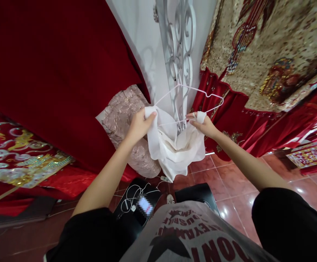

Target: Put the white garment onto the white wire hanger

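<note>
A white garment (172, 145) hangs bunched between my two hands. My left hand (140, 125) is closed, pinching its upper left edge. My right hand (202, 123), with white tape round a finger, is closed on the garment's right edge and on the lower bar of a thin white wire hanger (202, 92). The hanger sits above the cloth, tilted, its hook pointing up toward a silver scrolled metal stand (180, 47).
Dark red fabric (52, 72) hangs at left, gold embroidered red cloth (270, 54) at right. A pink sequined garment (125, 120) lies behind my left hand. Below are a black stool (199, 193), a phone with white cables (142, 203) and red floor tiles (229, 182).
</note>
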